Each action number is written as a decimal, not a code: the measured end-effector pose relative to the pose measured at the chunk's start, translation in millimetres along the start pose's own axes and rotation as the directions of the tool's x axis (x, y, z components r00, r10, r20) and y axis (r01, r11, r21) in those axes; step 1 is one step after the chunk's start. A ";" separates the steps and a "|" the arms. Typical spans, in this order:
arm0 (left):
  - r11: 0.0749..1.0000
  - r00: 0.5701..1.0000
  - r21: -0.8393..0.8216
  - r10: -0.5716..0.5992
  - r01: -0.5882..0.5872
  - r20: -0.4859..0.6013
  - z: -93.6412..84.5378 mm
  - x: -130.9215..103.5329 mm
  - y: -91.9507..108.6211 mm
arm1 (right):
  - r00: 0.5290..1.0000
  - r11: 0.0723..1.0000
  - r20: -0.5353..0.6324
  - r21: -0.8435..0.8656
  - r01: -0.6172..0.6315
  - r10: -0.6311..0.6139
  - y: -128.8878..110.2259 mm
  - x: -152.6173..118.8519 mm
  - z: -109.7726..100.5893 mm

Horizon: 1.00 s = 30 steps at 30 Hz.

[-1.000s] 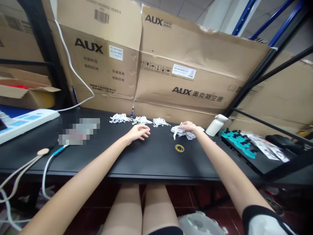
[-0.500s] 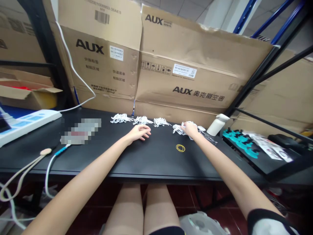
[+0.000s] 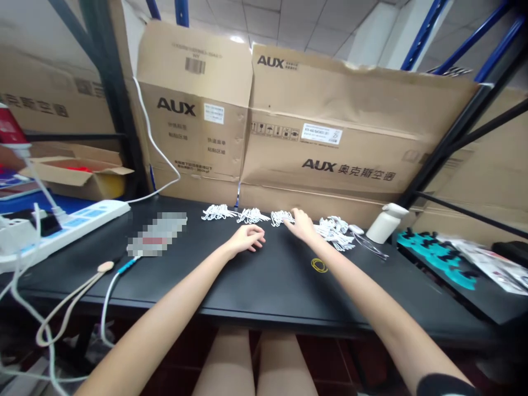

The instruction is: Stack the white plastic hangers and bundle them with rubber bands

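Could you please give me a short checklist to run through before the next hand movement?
1. Left hand free: ok, nothing shows in it.
2. Right hand at the third white pile from the left: ok.
3. Right fingers gripping a piece: cannot tell.
4. Yellow bands uncovered by either hand: ok.
5. Rightmost white pile fully visible: not ok, the right forearm hides part.

Head view: the camera looks from the wearer's head, above the near side of the table (image 3: 272, 286), forward and down. The thighs (image 3: 225, 363) lie at the lower edge, the left hand (image 3: 246, 240) and right hand (image 3: 302, 225) at middle range, the cartons (image 3: 355, 121) beyond, the ceiling (image 3: 280, 22) along the top.
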<state>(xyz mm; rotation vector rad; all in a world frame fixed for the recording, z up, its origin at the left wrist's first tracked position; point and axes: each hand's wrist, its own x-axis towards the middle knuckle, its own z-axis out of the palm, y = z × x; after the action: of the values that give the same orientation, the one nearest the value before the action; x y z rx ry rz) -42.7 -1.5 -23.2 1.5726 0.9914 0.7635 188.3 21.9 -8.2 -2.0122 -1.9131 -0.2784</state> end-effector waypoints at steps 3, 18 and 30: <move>1.000 1.000 -0.001 -0.002 0.002 -0.006 0.5 -0.7 1.1 | 0.991 0.991 0.073 0.067 -0.120 0.115 -19.8 14.7 17.4; 0.999 0.991 -0.003 0.047 -0.047 -0.123 1.7 4.3 -0.5 | 0.923 0.994 0.370 -0.043 -0.099 0.108 -37.0 40.8 8.4; 0.887 0.557 0.301 0.455 -0.349 -0.695 -7.8 1.1 6.4 | 0.908 0.973 0.361 0.163 0.162 -0.212 -118.6 -18.9 6.0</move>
<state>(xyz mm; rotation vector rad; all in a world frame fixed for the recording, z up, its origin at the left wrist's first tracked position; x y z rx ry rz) -47.7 2.4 -15.3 1.6315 1.2868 1.8307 68.6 9.9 -7.1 -1.9016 -2.2942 0.2012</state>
